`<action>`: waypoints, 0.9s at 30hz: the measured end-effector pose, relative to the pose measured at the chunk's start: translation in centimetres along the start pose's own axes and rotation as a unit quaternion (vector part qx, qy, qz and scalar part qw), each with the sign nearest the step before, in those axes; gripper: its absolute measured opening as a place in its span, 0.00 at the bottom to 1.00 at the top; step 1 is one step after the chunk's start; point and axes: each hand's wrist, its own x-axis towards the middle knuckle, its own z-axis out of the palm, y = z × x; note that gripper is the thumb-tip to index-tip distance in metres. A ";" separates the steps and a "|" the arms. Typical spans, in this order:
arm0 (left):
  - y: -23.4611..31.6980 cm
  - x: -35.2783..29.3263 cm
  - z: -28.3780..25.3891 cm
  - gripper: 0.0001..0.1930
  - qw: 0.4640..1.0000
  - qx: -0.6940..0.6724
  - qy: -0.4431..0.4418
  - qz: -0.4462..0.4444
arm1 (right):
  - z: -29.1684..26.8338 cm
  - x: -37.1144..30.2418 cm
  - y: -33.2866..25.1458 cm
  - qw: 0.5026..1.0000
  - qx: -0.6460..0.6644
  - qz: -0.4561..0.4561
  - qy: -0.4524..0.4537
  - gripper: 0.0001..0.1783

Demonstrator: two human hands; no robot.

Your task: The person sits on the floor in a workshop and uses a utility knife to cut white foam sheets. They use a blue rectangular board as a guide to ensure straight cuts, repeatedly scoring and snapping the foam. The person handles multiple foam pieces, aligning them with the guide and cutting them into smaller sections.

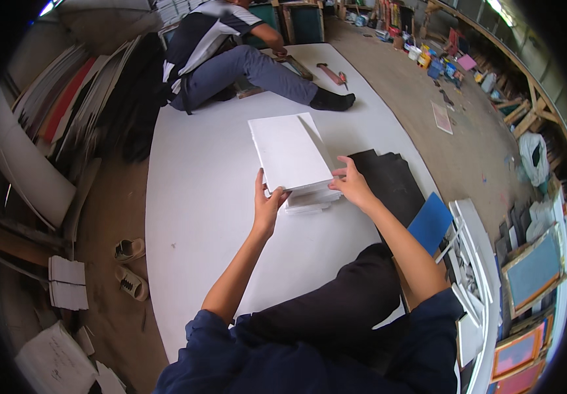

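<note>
Navy sleeves [206, 331] lead to both hands [270, 210] touching white sheets [291, 154].

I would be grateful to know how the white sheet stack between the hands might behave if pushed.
The white sheet stack seems fairly stiff, as its top face looks flat, without obvious sagging. Its layers would probably slide rather than stay squared, since one sticks out askew along the right side.

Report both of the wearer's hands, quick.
Left hand: closed on the near-left corner of the white stack.
Right hand: fingers partly spread at its near-right corner; whether it grips cannot be told.
</note>
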 end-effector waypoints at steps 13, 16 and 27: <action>-1.8 0.7 1.3 0.38 0.882 0.439 0.063 0.155 | -0.1 -0.3 0.8 0.971 -0.231 -0.029 0.061 0.22; 1.1 0.9 3.2 0.37 0.883 0.401 0.014 0.243 | -1.1 -2.5 -2.3 0.979 -0.182 -0.066 0.065 0.18; 2.7 -0.8 18.9 0.23 0.810 0.350 -0.348 0.317 | -18.3 -22.0 -0.3 0.952 -0.208 -0.029 0.223 0.12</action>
